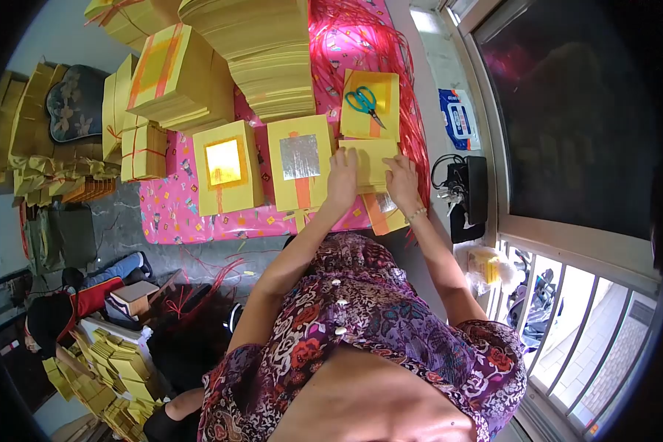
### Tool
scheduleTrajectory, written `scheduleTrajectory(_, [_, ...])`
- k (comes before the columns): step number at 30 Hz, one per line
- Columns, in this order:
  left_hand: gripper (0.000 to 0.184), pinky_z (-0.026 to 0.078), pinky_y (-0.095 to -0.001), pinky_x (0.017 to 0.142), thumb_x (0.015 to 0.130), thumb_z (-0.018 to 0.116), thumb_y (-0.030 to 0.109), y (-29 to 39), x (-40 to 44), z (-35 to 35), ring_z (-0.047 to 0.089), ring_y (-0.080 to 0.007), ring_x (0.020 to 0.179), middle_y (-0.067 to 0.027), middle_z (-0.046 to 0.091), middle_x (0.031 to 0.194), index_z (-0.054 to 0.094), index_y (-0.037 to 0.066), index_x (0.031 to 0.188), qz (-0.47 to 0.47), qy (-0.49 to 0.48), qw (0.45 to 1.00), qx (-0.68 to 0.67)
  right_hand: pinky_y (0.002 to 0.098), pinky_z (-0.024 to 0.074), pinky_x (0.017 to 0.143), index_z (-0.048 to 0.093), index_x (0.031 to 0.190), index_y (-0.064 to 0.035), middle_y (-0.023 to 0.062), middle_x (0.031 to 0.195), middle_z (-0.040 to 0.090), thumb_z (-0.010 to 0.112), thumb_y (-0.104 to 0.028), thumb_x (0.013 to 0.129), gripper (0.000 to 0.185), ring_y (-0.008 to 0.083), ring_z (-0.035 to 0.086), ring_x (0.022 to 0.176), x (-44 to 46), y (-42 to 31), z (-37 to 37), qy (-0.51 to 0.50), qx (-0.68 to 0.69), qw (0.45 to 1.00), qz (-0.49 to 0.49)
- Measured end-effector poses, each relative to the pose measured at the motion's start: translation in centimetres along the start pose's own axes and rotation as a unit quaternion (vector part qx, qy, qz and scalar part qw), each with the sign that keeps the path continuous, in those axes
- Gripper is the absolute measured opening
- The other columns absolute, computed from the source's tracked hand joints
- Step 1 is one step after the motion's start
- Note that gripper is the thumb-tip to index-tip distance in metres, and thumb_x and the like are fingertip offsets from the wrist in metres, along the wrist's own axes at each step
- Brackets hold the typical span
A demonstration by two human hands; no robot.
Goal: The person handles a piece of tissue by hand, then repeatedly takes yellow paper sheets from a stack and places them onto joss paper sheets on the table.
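Note:
Both my hands are on a small stack of yellow paper (368, 163) near the table's front edge. My left hand (342, 179) lies along its left side, and my right hand (403, 182) rests at its right side, a bracelet on the wrist. Whether the fingers pinch the sheets is hard to tell. Below the stack a yellow sheet with an orange band and silver patch (384, 212) sticks out. Just behind, teal-handled scissors (365, 103) lie on a yellow stack with a gold patch (351, 121). To the left stands a stack with a silver square (299, 156).
A gold-square stack (226, 163) and tall yellow piles (265, 51) occupy the pink-covered table (171, 210). Red strips (412, 110) hang along its right side. A wipes packet (460, 121) and black cables lie by the window. Another person (51, 317) is at lower left.

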State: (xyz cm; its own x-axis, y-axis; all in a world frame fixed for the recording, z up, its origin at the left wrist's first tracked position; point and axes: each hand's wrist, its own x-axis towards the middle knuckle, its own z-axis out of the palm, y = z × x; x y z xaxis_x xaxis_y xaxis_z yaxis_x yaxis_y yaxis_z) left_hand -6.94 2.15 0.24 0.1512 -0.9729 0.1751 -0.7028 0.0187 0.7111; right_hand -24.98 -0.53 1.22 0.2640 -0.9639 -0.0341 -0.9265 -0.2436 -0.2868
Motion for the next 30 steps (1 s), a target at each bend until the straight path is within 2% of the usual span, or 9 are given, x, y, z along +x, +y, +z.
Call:
scheduleTrajectory(2, [0.036, 0.048, -0.0354, 0.087, 0.075, 0.061, 0.001, 0.0, 0.1, -0.2, 0.055, -0.0329, 0.101, -0.0177, 0.058, 0.101, 0.06, -0.002, 0.111, 0.17, -0.131, 0.949, 0.229, 0.0446, 0.0459, 0.091, 0.063, 0.117, -0.0135, 0.0133, 0.118, 0.05, 0.066, -0.005, 0.08, 0.038, 0.0352, 0.052, 0.11, -0.1, 0.7, 0.9, 0.003, 0.084, 0.996, 0.031])
scheduleTrajectory(5, [0.021, 0.048, -0.0316, 0.086, 0.075, 0.062, 0.009, -1.6, -1.0, 2.1, 0.056, -0.0277, 0.097, -0.014, 0.059, 0.098, 0.064, 0.004, 0.096, 0.166, -0.167, 0.95, 0.207, 0.0449, 0.0461, 0.09, 0.063, 0.115, -0.0126, 0.0135, 0.12, 0.049, 0.064, -0.003, 0.08, 0.036, 0.0354, 0.051, 0.11, -0.2, 1.0, 1.3, 0.01, 0.13, 0.991, 0.022])
scheduleTrajectory(12, [0.02, 0.047, -0.0315, 0.087, 0.076, 0.061, 0.008, -0.7, -0.4, 0.8, 0.056, -0.0272, 0.097, -0.0124, 0.06, 0.095, 0.061, 0.004, 0.096, 0.178, -0.168, 0.945, 0.218, 0.0419, 0.0444, 0.096, 0.062, 0.112, -0.0049, 0.018, 0.116, 0.05, 0.062, 0.005, 0.079, 0.034, 0.0381, 0.051, 0.111, 0.2, -0.3, 0.5, 0.012, 0.123, 0.991, 0.043])
scheduleTrajectory(14, [0.04, 0.048, -0.0343, 0.091, 0.07, 0.065, 0.001, -0.7, 0.1, 0.8, 0.056, -0.0305, 0.102, -0.0151, 0.06, 0.102, 0.056, 0.001, 0.108, 0.121, -0.22, 0.953, 0.171, 0.0401, 0.044, 0.096, 0.062, 0.112, -0.0049, 0.0171, 0.113, 0.053, 0.064, 0.001, 0.081, 0.032, 0.0363, 0.053, 0.109, 0.4, 1.3, 1.4, 0.031, 0.172, 0.985, 0.016])
scheduleTrajectory(23, [0.031, 0.049, -0.0397, 0.09, 0.076, 0.059, -0.001, -1.5, 2.0, -0.5, 0.057, -0.0353, 0.099, -0.0169, 0.061, 0.104, 0.058, 0.003, 0.107, 0.09, -0.2, 0.972, 0.089, 0.038, 0.0479, 0.088, 0.059, 0.115, 0.0007, 0.0186, 0.105, 0.063, 0.072, -0.022, 0.085, 0.04, 0.0283, 0.06, 0.103, 3.4, 2.7, 1.9, 0.136, 0.273, 0.947, 0.097])
scheduleTrajectory(25, [0.031, 0.049, -0.0396, 0.09, 0.077, 0.059, -0.001, -1.7, 1.6, -0.5, 0.057, -0.035, 0.099, -0.0166, 0.061, 0.104, 0.058, 0.003, 0.107, 0.089, -0.21, 0.97, 0.082, 0.0369, 0.0512, 0.083, 0.055, 0.12, 0.0029, 0.0192, 0.11, 0.065, 0.076, -0.028, 0.083, 0.052, 0.0261, 0.063, 0.099, 3.8, 4.8, 2.6, -0.108, 0.396, 0.883, 0.229])
scheduleTrajectory(27, [0.03, 0.049, -0.0396, 0.09, 0.077, 0.058, 0.0, -1.8, 1.5, -0.5, 0.058, -0.0348, 0.099, -0.0164, 0.061, 0.104, 0.058, 0.003, 0.107, 0.088, -0.218, 0.969, 0.076, 0.034, 0.0528, 0.078, 0.058, 0.12, 0.0031, 0.0167, 0.114, 0.066, 0.077, -0.035, 0.082, 0.057, 0.0229, 0.066, 0.096, 3.5, 4.4, 1.6, -0.148, 0.375, 0.865, 0.299])
scheduleTrajectory(29, [0.029, 0.049, -0.0401, 0.09, 0.078, 0.058, 0.0, -2.0, 1.2, -0.2, 0.058, -0.0343, 0.099, -0.0164, 0.061, 0.104, 0.058, 0.003, 0.107, 0.106, -0.252, 0.955, 0.116, 0.0311, 0.0527, 0.08, 0.059, 0.123, 0.002, 0.0111, 0.112, 0.067, 0.075, -0.039, 0.083, 0.059, 0.0197, 0.066, 0.097, 2.6, -0.7, -5.2, -0.249, 0.506, 0.748, 0.349])
scheduleTrajectory(30, [0.029, 0.049, -0.0401, 0.09, 0.078, 0.058, 0.0, -2.2, 1.1, 0.0, 0.058, -0.0343, 0.099, -0.0164, 0.061, 0.104, 0.058, 0.003, 0.107, 0.106, -0.252, 0.955, 0.115, 0.0311, 0.0527, 0.08, 0.059, 0.123, 0.002, 0.0111, 0.112, 0.067, 0.075, -0.039, 0.083, 0.059, 0.0197, 0.066, 0.097, 2.6, 0.6, -3.5, -0.249, 0.506, 0.748, 0.349])
